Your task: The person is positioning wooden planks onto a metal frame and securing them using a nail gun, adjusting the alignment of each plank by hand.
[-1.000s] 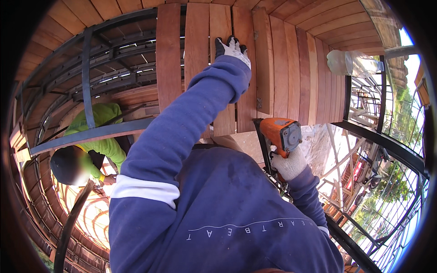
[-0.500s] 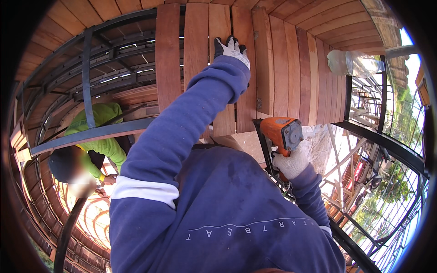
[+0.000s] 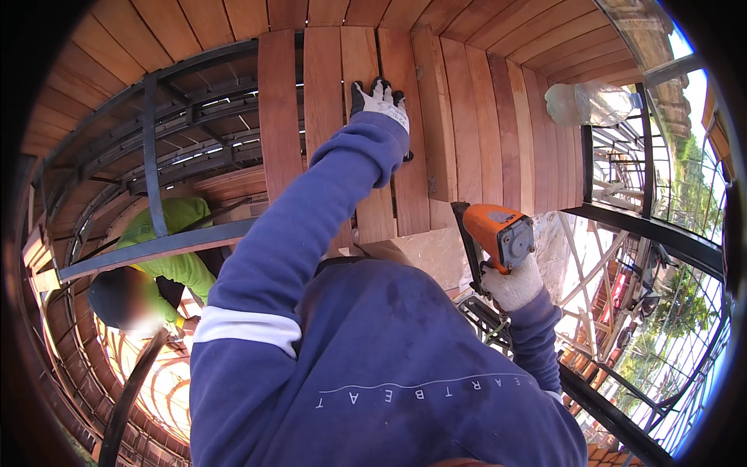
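My left hand (image 3: pixel 380 101), in a white glove with dark fingertips, lies with fingers spread on narrow reddish wooden boards (image 3: pixel 358 62), pressing or resting near a gap between them. My right hand (image 3: pixel 515 282), in a whitish glove, grips an orange and black nail gun (image 3: pixel 498 233), whose nose is at the near end of a thicker board (image 3: pixel 428 113) standing along the planking. A plastic bottle (image 3: pixel 583 104) lies at the right on the boards.
A co-worker in a green top and dark cap (image 3: pixel 167 233) bends at the left, below a black steel frame (image 3: pixel 156 156). Curved wooden planking surrounds the upper area. At the right are black metal bars (image 3: pixel 646 156), crossed timbers (image 3: pixel 591 272) and foliage outside.
The planks and frame appear lower in the view. My right hand and the nail gun have moved slightly right and down; my left hand stays on the boards.
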Motion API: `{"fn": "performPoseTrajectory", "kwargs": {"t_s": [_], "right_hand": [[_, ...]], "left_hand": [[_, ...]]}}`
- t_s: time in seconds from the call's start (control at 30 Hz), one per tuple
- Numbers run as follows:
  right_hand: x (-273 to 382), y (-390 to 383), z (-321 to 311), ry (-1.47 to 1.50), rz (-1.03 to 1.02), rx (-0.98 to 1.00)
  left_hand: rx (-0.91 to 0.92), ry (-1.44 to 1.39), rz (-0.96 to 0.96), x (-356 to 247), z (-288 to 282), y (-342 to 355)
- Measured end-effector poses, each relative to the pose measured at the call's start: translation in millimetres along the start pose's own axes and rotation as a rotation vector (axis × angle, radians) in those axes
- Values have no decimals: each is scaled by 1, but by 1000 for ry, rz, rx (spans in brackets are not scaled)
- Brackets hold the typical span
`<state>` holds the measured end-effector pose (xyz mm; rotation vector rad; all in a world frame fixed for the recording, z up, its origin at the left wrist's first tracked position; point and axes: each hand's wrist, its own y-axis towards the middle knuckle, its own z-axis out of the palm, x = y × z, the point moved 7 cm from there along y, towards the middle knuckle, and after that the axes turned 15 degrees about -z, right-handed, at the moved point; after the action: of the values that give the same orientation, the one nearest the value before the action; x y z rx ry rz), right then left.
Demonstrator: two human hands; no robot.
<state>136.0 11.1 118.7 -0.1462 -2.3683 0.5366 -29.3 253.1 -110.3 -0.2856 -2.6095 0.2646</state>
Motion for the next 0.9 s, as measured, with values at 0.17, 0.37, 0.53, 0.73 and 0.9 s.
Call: {"fn": "performPoseTrajectory", "kwargs": {"t_s": [0.17,0.37,0.53,0.73,0.9], "right_hand": [[5,3,-29,-68,-136,-115],[13,-1,-61,-158,-173,-258],[-7,3,-73,-198,-218,-310],[-7,24,-102,-147,-434,-304],[-27,54,-131,-107,-444,-191]], "left_hand": [[286,-320,132,48,-58,-40],[298,-358,117,52,-62,-42],[281,-370,109,56,-68,-45],[287,-377,82,55,-69,-46],[275,-491,16,55,-71,-53]]}}
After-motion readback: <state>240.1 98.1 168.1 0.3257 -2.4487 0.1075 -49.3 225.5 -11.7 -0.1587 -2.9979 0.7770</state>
